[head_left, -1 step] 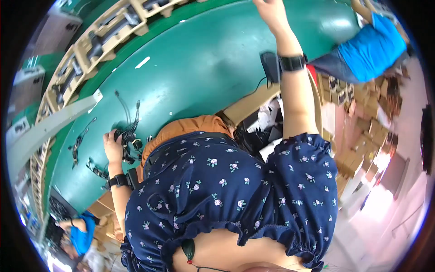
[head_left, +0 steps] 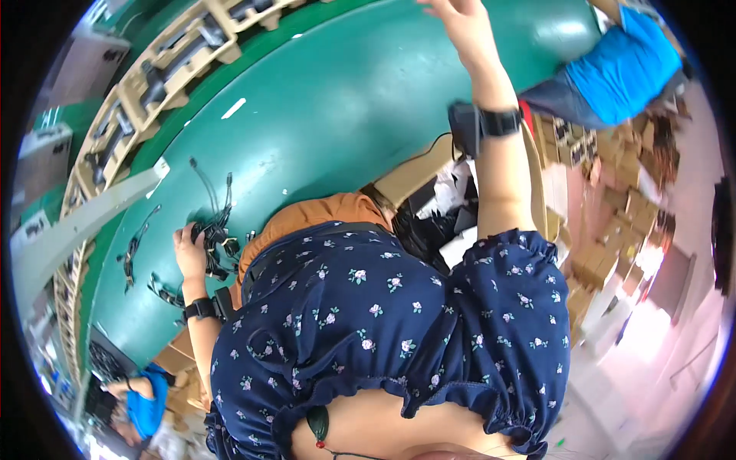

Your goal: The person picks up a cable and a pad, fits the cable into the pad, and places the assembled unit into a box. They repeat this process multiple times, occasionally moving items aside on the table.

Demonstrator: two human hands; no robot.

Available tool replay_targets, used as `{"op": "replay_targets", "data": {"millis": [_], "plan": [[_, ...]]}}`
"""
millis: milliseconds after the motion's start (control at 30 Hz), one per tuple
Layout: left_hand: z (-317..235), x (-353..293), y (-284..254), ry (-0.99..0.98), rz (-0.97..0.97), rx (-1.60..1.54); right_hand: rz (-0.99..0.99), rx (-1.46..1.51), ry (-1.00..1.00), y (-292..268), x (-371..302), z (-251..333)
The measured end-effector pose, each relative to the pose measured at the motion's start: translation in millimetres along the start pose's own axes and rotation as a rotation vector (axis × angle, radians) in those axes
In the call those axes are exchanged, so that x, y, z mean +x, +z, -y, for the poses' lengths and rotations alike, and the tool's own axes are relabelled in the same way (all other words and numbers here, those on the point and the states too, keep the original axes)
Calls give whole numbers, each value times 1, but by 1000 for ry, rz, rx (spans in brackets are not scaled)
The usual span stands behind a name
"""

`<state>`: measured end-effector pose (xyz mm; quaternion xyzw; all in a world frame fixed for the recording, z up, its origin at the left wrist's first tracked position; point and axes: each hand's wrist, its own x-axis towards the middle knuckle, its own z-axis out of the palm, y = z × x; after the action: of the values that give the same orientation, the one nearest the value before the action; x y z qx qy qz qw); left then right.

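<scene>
Black cable bundle [head_left: 221, 239] on green desk [head_left: 330, 115], likely light, limp, prone to tangling; best held at thick middle; left grip [head_left: 190, 249] curled against it, closure unclear; right grip [head_left: 462, 27] cut by upper edge, hold unclear

Bright light, glare on green tabletop [head_left: 330, 107], edges bent (rim dark)

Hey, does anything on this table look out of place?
Possibly one thing: a thin white strip lies on the glossy green tabletop, well apart from the loose black cables at the left hand.
</scene>
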<state>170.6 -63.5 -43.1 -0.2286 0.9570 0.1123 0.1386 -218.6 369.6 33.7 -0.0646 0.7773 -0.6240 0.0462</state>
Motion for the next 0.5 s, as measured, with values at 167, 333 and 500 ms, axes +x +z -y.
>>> {"op": "replay_targets", "data": {"millis": [167,333,500], "plan": [[22,16,4,57,44,41,-265,520,161,-33,-132,-11],[39,33,6,161,142,93,-447,631,627,-18,-245,-97],[47,43,5,125,236,145,-818,-221,756,-33,-372,-246]]}}
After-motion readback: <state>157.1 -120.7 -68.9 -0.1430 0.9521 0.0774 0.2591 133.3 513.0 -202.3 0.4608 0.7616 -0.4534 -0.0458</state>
